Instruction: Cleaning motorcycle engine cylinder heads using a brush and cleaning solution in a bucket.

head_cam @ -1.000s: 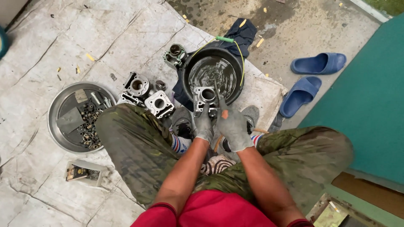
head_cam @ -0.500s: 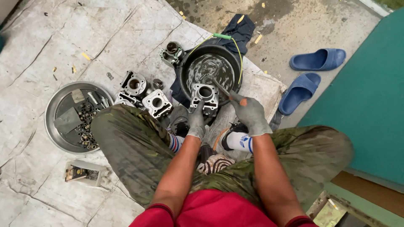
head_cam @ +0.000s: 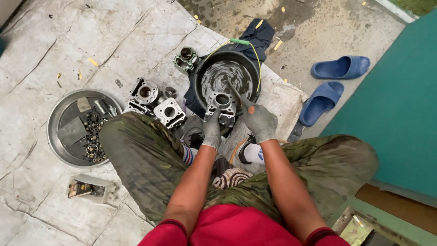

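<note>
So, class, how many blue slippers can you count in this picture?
2. One blue slipper lies on the bare concrete at upper right; the other blue slipper lies just below it, beside the green surface. None seems hidden.

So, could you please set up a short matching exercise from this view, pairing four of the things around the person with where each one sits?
Things:
1. engine cylinder
2. black bucket
3. round metal tray
4. blue slippers

Places:
A. on bare concrete, right of the bucket
B. on the grey sheet at far left, holding small parts
C. gripped by the left hand at the bucket's near rim
D. ahead of the knees, filled with liquid

Pairs: 1-C, 2-D, 3-B, 4-A
</note>
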